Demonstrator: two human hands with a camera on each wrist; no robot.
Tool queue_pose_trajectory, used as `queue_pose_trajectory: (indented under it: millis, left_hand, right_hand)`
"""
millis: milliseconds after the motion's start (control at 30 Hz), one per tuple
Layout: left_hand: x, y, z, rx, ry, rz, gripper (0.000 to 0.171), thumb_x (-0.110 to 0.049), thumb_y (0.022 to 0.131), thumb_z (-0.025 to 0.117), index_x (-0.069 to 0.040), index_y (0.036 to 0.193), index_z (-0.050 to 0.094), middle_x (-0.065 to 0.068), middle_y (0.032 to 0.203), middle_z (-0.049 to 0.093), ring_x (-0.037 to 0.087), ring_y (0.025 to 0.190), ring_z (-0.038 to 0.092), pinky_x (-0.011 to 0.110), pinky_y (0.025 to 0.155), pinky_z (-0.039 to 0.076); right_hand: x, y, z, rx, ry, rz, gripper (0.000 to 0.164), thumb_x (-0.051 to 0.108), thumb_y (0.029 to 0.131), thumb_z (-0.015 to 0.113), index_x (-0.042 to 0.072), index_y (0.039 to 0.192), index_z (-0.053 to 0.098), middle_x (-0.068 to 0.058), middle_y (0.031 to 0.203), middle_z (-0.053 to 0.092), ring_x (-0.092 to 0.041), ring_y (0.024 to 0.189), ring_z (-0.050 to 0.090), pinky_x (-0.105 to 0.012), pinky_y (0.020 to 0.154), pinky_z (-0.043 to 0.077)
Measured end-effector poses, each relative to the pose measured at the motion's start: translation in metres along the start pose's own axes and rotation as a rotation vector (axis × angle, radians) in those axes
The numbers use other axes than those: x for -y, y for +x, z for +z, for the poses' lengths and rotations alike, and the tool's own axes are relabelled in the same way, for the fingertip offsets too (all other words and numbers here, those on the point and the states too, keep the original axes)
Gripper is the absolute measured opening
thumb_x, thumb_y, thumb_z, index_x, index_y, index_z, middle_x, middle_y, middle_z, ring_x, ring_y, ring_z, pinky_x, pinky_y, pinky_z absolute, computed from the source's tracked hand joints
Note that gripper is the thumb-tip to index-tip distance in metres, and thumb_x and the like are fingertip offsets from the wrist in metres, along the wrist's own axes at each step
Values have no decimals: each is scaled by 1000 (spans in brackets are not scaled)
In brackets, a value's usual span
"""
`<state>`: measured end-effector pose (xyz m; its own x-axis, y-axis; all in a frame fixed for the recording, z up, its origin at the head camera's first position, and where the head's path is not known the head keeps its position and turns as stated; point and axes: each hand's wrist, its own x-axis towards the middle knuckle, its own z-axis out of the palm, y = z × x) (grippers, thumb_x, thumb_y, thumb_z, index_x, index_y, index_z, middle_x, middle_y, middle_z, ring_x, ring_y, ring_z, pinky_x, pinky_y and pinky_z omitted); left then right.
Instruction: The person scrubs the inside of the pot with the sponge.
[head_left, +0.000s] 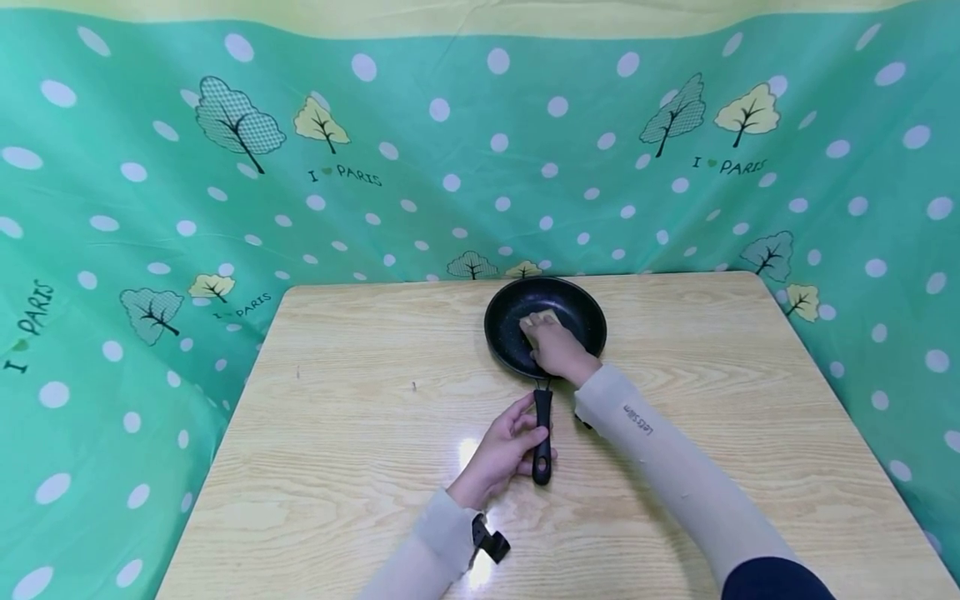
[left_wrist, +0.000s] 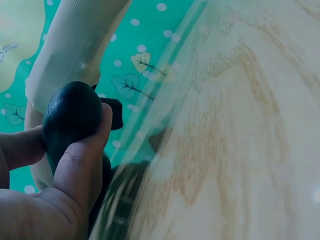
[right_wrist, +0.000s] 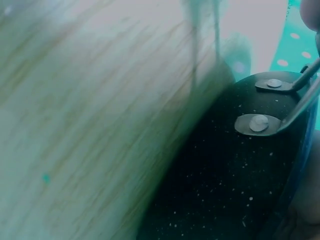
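Observation:
A black frying pan (head_left: 581,312) sits near the far edge of the table, its handle (head_left: 543,408) towards me. My left hand (head_left: 495,457) holds that handle, thumb across the top and fingers around the far side. In the left wrist view the rounded handle end (left_wrist: 74,112) shows between thumb and finger. My right hand (head_left: 557,343) reaches down inside the pan and grips a small pale beige, sponge-like pad (head_left: 552,316), mostly hidden under the fingers. The right wrist view shows the pan's speckled outer side with two riveted metal brackets (right_wrist: 259,123).
The pan stands on a light wood-grain table (head_left: 360,433). Behind and beside it hangs a green dotted cloth (head_left: 420,167) with printed trees. My right forearm (head_left: 675,475) crosses the table's right half, and a black wrist device (head_left: 491,540) sits at my left cuff.

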<state>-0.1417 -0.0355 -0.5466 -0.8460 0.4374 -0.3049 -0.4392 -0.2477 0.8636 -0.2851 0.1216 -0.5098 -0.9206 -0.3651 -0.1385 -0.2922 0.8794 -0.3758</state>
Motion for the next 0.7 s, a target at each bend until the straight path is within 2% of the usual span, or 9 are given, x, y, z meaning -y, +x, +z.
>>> queue_pose_trajectory:
  millis: [333,567,700]
  left_hand:
    - [2,1,1,-6,-6,-9,70,-1,105,60,-10,167,28,17,127,59,27,88,75,36,67,67]
    - [2,2,2,-13,-1,-4,68,-2,106,60,-11,167,30,16,127,59,28,88,76,28,60,63]
    - [2,2,2,-12,-5,-9,68,-2,106,59,-10,167,29,14,125,60,28,90,75,31,64,65]
  right_hand:
    - [2,-9,-17,-57,23,-54,61,1,99,69,1,157,47,-27,164,36,-49,153,28,-60,126,27]
    - [-1,-20,-36,-100,17,-75,62,1,99,69,2,157,46,-27,165,34,-50,155,22,-63,125,26]
    - [-14,-27,-47,-128,32,-79,61,-1,100,66,-1,157,45,-29,165,33,-49,155,23,-62,125,27]
